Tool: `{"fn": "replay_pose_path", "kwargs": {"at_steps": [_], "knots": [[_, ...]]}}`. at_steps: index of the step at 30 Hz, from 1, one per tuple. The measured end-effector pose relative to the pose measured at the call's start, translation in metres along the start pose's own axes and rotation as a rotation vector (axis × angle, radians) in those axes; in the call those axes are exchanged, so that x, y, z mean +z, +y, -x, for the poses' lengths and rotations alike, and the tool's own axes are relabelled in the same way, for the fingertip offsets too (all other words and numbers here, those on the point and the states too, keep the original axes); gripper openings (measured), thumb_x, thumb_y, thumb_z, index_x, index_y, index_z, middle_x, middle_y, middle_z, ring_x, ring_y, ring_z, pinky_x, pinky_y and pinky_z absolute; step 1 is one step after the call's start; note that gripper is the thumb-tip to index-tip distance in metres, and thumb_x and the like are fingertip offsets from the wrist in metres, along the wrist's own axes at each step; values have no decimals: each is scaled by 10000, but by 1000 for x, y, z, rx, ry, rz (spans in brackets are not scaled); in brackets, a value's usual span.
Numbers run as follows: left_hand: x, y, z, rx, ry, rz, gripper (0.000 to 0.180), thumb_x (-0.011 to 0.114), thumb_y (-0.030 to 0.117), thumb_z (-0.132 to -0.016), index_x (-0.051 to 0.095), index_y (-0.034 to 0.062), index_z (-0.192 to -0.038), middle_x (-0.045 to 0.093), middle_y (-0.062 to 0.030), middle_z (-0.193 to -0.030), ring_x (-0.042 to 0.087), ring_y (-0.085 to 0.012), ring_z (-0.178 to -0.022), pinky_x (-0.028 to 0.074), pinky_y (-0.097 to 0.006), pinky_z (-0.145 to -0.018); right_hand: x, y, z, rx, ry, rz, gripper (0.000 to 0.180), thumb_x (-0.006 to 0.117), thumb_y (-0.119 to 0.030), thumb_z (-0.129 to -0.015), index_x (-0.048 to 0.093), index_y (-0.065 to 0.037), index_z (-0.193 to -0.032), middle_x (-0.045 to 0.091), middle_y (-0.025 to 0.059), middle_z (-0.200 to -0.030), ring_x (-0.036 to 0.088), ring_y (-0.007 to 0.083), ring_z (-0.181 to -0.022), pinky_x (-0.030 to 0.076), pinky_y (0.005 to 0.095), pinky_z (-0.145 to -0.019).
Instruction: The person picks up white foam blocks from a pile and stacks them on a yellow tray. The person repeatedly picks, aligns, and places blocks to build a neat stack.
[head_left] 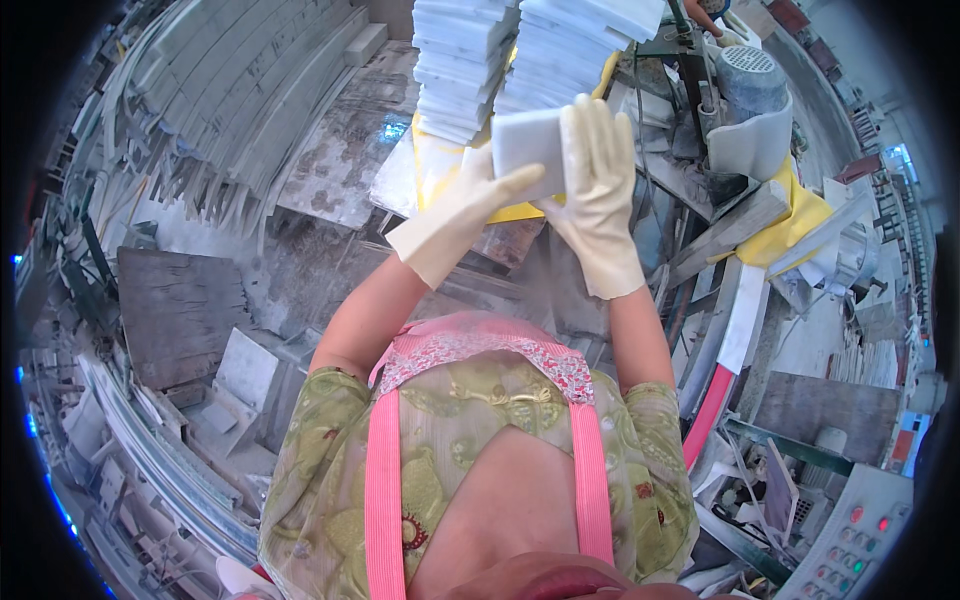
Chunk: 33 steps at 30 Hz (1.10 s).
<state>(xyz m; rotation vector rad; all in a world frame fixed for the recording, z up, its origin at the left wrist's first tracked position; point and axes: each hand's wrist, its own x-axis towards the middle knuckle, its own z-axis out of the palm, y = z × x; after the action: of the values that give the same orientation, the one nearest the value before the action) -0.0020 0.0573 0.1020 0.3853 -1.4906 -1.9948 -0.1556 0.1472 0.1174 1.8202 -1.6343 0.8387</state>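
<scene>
A white stone tile with a smooth face is held up between my hands, in front of tall stacks of similar tiles. My left hand, in a cream rubber glove, grips its left side, the thumb lying across the lower front; the other fingers are mostly hidden behind the tile. My right hand, gloved alike, presses along the right edge with its fingers straight upward and the thumb near the bottom corner. Just beyond stand the left tile stack and the right tile stack, with yellow sheeting beneath them.
Long grey stone strips are piled at the far left. On the right stand a motor and yellow cloth. A button panel is at the lower right. A brown board lies at left. Another person's hand shows at the top right.
</scene>
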Motion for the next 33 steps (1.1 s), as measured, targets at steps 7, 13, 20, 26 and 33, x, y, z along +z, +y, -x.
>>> {"fn": "replay_pose_path", "kwargs": {"at_steps": [7, 13, 20, 26, 33], "knots": [[-10, 4, -10, -40, -51, 673, 561, 633, 127, -966, 393, -3, -1455, 554, -212, -1379, 599, -370, -1254, 536, -574, -1040, -36, 23, 7, 679, -57, -1039, 608, 587, -343, -1031, 453, 57, -1469, 623, 199, -1350, 642, 266, -1212, 481, 412, -1074], [7, 18, -6, -17, 12, 462, 472, 632, 156, -975, 487, -44, -1378, 599, -184, -1321, 625, -290, -1199, 522, -412, -1035, -55, 7, -5, 800, -323, -1206, 437, 473, -321, -1088, 637, 80, -1150, 734, 143, -901, 729, 197, -737, 592, 285, -701], [2, 71, -4, 4, -241, 122, 587, 619, 323, -994, 485, -64, -1415, 603, -160, -1326, 589, -224, -1226, 472, -368, -1040, -70, -36, -24, 852, -25, -1131, 393, 589, -242, -1033, 588, 78, -1260, 695, 115, -1020, 705, 179, -723, 576, 267, -668], [13, 124, -18, -35, -393, -36, 603, 609, 375, -993, 507, -36, -1422, 627, -132, -1323, 586, -183, -1209, 445, -329, -1036, -93, -50, -48, 771, 177, -1054, 462, 587, -286, -1014, 551, 80, -1294, 716, 140, -961, 694, 174, -643, 572, 272, -557], [-14, 161, -36, 187, -281, -249, 467, 599, 319, -1011, 590, -3, -1349, 713, -102, -1169, 644, -145, -1142, 459, -306, -1041, -115, 31, -100, 834, 401, -1093, 368, 594, -222, -1020, 595, 91, -1213, 723, 155, -920, 715, 213, -655, 607, 309, -581]]}}
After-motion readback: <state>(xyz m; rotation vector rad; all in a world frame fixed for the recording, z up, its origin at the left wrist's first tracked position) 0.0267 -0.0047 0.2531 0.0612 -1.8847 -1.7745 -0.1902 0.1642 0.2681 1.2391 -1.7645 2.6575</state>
